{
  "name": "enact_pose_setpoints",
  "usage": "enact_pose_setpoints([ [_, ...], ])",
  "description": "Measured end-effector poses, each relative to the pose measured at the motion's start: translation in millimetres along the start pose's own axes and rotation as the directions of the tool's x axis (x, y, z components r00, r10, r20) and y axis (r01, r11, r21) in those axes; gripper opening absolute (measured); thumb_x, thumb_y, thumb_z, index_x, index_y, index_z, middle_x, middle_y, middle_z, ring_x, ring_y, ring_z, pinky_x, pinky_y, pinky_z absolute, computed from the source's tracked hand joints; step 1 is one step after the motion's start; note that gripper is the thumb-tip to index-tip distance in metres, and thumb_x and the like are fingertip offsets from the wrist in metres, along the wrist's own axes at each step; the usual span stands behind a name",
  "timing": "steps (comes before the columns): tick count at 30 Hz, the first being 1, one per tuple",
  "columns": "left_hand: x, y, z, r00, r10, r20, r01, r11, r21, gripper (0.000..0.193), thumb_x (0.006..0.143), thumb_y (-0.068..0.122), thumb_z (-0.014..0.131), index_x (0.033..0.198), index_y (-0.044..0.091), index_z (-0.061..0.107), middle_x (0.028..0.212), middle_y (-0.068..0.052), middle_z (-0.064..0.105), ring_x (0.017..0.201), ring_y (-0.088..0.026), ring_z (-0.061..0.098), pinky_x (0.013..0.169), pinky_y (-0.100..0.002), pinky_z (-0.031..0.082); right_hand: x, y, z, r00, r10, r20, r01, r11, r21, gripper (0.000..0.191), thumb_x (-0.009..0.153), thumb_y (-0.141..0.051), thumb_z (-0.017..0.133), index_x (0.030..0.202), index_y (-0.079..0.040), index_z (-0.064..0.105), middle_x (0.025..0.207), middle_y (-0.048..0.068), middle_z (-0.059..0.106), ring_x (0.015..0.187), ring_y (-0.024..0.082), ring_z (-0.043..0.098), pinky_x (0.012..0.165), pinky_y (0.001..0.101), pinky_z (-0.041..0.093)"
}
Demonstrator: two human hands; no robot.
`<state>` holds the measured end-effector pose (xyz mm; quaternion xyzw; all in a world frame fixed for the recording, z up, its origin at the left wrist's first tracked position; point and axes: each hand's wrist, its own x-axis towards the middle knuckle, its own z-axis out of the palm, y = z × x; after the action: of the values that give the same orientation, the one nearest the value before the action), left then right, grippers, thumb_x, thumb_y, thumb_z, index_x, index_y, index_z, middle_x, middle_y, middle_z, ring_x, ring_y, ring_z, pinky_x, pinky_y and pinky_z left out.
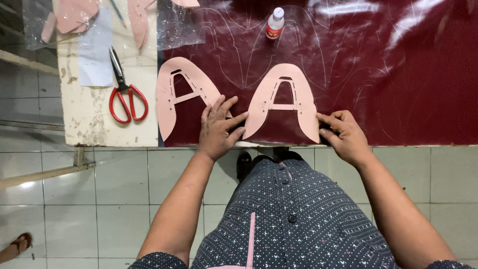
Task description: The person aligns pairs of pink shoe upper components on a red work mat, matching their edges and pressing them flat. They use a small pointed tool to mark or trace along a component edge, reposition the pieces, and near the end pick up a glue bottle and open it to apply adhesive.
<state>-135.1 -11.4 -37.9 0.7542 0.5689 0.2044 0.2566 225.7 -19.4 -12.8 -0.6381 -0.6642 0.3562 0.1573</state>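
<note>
In the head view, a pink template (282,104) is laid flat on dark red sheet (408,74) near the table edge. It is pressed down at its left leg by the left hand (218,130), fingers spread. Its right leg tip is touched by the right hand (343,135), fingers curled together; whether anything is pinched cannot be told. A second template (180,94) lies just left. Red scissors (124,92) and a small bottle (275,23) lie farther off.
</note>
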Motion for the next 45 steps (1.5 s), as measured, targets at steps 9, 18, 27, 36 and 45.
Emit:
enact_pose_setpoints([
  [9, 0.2, 0.3, 0.0, 1.0, -0.022, 0.017, 0.022, 1.0, 0.009, 0.039, 0.087, 0.038, 0.075, 0.126, 0.034, 0.075, 0.159, 0.003, 0.043, 0.155, -0.026, 0.024, 0.126, -0.051, 0.007, -0.1, 1.4, 1.3, 1.0, 0.016, -0.006, -0.016, 1.0, 0.003, 0.047, 0.087, -0.015, 0.076, 0.133, -0.02, 0.07, 0.111, 0.004, 0.055, 0.091, 0.015, 0.058, 0.081, 0.0305, 0.052],
  [18, -0.1, -1.7, 0.4, 1.0, -0.002, 0.01, 0.002, 1.0, 0.0, 0.041, 0.085, 0.038, 0.076, 0.126, 0.033, 0.075, 0.16, 0.001, 0.043, 0.154, -0.027, 0.025, 0.125, -0.052, 0.008, 0.9, 4.1, 3.4, 1.0, 0.019, -0.016, -0.019, 1.0, -0.007, 0.044, 0.09, -0.015, 0.074, 0.133, -0.021, 0.071, 0.111, 0.003, 0.056, 0.091, 0.015, 0.058, 0.081, 0.0302, 0.051],
  [27, -0.9, -3.3, 1.4, 1.0, 0.01, 0.007, -0.01, 1.0, 0.009, 0.041, 0.086, 0.039, 0.076, 0.127, 0.033, 0.074, 0.16, 0.0, 0.044, 0.154, -0.027, 0.025, 0.125, -0.053, 0.009, 0.1, 5.3, 4.1, 0.997, -0.066, -0.037, 0.066, 0.998, -0.004, 0.044, 0.09, -0.014, 0.074, 0.134, -0.019, 0.07, 0.109, 0.004, 0.056, 0.092, 0.015, 0.057, 0.081, 0.0302, 0.051],
  [36, -0.3, -3.2, 2.5, 1.0, -0.01, 0.029, 0.009, 1.0, 0.026, 0.04, 0.087, 0.042, 0.075, 0.126, 0.034, 0.074, 0.161, 0.002, 0.042, 0.155, -0.026, 0.023, 0.126, -0.051, 0.007, -2.5, 1.4, 4.4, 0.999, -0.01, -0.044, 0.009, 1.0, -0.006, 0.047, 0.086, -0.018, 0.078, 0.133, -0.019, 0.07, 0.111, 0.003, 0.056, 0.092, 0.015, 0.059, 0.08, 0.0302, 0.051],
  [45, 0.5, -0.4, 0.2, 1.0, -0.004, 0.011, 0.003, 1.0, 0.011, 0.041, 0.085, 0.041, 0.076, 0.126, 0.033, 0.075, 0.159, 0.002, 0.044, 0.154, -0.026, 0.024, 0.125, -0.053, 0.008, -0.2, 5.3, 5.2, 0.998, -0.041, -0.048, 0.04, 0.999, -0.016, 0.047, 0.086, -0.017, 0.078, 0.132, -0.017, 0.07, 0.11, 0.005, 0.056, 0.09, 0.016, 0.059, 0.079, 0.0303, 0.052],
])
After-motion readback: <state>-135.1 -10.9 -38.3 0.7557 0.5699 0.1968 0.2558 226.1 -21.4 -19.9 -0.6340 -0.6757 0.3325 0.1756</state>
